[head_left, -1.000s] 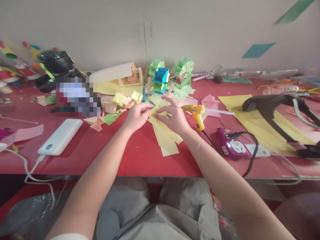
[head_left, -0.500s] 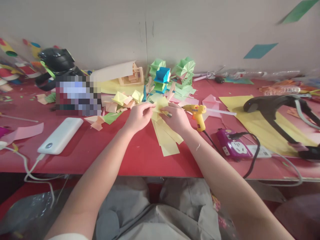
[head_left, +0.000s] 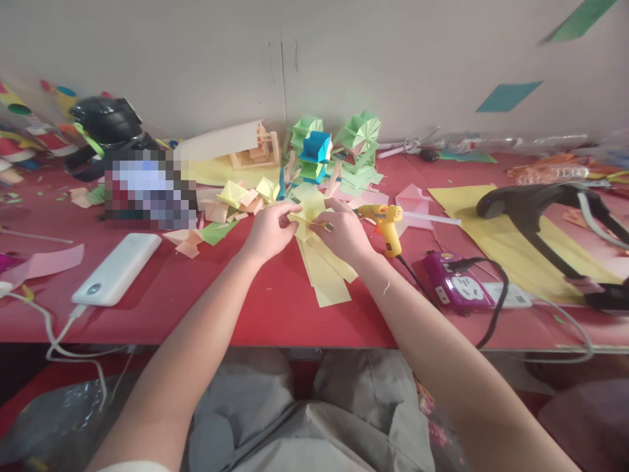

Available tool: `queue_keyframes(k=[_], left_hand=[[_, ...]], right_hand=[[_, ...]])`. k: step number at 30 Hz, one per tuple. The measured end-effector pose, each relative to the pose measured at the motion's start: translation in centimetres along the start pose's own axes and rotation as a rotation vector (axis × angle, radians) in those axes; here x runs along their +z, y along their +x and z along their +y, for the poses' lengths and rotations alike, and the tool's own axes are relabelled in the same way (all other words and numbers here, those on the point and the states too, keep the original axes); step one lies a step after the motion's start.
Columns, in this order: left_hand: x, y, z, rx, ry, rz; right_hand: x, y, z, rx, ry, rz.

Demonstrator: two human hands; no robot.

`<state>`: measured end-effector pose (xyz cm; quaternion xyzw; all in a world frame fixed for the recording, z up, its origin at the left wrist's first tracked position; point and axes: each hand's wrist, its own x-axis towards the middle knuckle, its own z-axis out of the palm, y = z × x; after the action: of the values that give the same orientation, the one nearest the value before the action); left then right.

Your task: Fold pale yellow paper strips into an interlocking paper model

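Over the middle of the red table, my left hand (head_left: 272, 231) pinches one end of a small piece of yellow paper (head_left: 303, 219). My right hand (head_left: 344, 231) has its fingers closed at the paper's other end, partly hiding it. Beneath them lie several pale yellow paper strips (head_left: 332, 290), fanned toward me. Just right of my right hand is a yellow glue gun (head_left: 388, 228) with a clear glue stick in its back. Small folded yellow paper pieces (head_left: 234, 194) lie beyond my left hand. Behind the hands stands a blue and green folded-paper shape (head_left: 315, 155).
Green folded-paper shapes (head_left: 361, 133) stand by the wall. To the left are a white power bank (head_left: 118, 270) with a cable and a blurred screen (head_left: 150, 190). A purple power socket (head_left: 457, 283), yellow sheet (head_left: 459, 206) and black strap-like frame (head_left: 533, 226) lie right.
The yellow paper between my hands has tilted from showing its face to nearly edge-on. My left fingers have shifted slightly left and down; the view has moved slightly.
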<state>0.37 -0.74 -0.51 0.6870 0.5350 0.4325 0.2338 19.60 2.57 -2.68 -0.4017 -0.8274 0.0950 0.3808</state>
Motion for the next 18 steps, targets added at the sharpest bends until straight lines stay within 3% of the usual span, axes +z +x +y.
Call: queue_keyframes(k=[8,18], left_hand=[[-0.1,-0.1,0.4,0.025,-0.064,-0.078],[-0.9,0.0,1.1,-0.021,-0.196,-0.121]], right_hand=[[-0.4,0.0,-0.8,0.083,0.1,-0.113],[-0.5,0.0,-1.3,0.003,0.267,-0.03]])
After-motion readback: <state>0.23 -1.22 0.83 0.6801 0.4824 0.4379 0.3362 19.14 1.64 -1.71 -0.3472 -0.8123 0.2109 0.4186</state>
